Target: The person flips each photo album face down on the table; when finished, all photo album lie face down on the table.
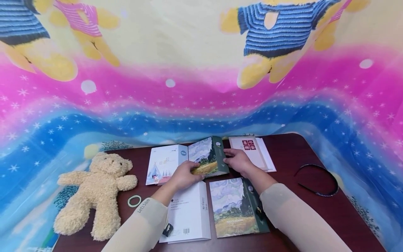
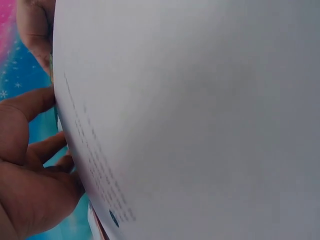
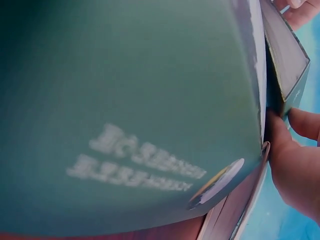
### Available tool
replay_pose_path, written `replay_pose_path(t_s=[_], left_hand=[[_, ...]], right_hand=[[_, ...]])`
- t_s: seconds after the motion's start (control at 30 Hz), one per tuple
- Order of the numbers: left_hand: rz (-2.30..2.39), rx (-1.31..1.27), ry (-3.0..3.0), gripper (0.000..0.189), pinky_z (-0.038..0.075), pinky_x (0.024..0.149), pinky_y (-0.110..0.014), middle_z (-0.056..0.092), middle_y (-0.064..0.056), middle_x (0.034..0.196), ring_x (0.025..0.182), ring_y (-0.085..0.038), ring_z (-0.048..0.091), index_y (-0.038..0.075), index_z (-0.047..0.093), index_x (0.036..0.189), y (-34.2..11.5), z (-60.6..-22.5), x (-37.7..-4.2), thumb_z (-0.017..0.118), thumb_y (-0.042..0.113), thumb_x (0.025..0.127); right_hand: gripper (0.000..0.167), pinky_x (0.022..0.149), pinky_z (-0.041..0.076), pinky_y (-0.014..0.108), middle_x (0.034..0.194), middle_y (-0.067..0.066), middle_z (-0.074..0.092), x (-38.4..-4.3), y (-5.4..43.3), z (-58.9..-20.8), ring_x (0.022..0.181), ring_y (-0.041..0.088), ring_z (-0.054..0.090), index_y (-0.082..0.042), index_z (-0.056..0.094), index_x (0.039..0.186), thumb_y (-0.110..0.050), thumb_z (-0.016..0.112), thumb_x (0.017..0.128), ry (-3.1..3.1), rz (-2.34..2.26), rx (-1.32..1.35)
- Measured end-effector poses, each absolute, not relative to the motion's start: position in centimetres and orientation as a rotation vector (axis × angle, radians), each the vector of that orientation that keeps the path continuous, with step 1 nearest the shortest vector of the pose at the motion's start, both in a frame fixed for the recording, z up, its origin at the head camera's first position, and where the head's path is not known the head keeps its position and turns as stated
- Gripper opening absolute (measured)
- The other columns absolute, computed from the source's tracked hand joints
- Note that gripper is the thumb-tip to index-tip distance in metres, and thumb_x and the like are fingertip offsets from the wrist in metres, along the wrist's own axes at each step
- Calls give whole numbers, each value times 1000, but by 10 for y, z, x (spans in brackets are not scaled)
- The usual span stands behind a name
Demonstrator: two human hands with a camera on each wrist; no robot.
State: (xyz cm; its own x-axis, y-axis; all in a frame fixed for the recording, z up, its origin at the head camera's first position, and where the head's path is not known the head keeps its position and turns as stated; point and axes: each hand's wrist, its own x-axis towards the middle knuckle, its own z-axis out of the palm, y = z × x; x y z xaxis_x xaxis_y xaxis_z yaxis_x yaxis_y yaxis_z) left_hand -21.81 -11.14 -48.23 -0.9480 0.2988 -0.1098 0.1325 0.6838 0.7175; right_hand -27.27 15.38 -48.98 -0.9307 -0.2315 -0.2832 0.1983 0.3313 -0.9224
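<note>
A photo album [image 1: 204,154] with a painted landscape cover and dark green spine is tilted at the back middle of the table. My left hand [image 1: 187,175] grips its near-left edge, thumb on the cover. At the spine side, my right hand [image 1: 239,161] holds the album's edge; in the right wrist view its thumb and a finger pinch the green spine corner [image 3: 295,92]. Nearer lies a similar album [image 1: 233,206], its green band filling much of the right wrist view. The white book [image 1: 189,213] beside it hides the left fingertips in the left wrist view.
A tent-picture book [image 1: 163,162] lies back left, and a beige book [image 1: 247,154] with red squares back right. A teddy bear [image 1: 97,196] and pale green ring [image 1: 134,201] are left; a black headband [image 1: 330,190] is right. Patterned cloth [image 1: 201,105] surrounds the table.
</note>
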Motion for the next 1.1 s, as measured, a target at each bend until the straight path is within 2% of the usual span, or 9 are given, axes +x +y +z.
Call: replay_pose_path(t_s=[0.27,0.5,0.9,1.1], left_hand=[[1091,397,2597,79,42,113,-50,52,-13,151,135,-34,52,10,56,149,-121,-479,-220,88,35,81],[1103,447,2541,84,42,113,-50,48,-12,155,138,-33,50,12,54,152,-129,-481,-222,90,35,79],[1103,423,2543,85,40,114,-50,49,-11,155,141,-34,47,12,54,152,-131,-481,-223,88,40,80],[1067,427,2561,85,39,116,-49,50,-10,155,142,-32,46,13,53,152,-131,-482,-222,88,41,80]], right_hand=[[56,107,49,50,156,25,44,-273,152,-488,142,41,44,1,41,156,-4,58,103,2315,-1483,-93],[57,110,45,51,160,25,39,-272,150,-485,145,42,40,2,38,158,-3,57,104,2326,-1437,-113],[55,106,49,49,153,22,50,-269,142,-482,137,38,52,-1,45,155,-9,60,103,2531,-1190,-160],[60,105,50,48,153,24,50,-266,142,-478,136,38,53,2,41,156,-9,63,101,2524,-1144,-211]])
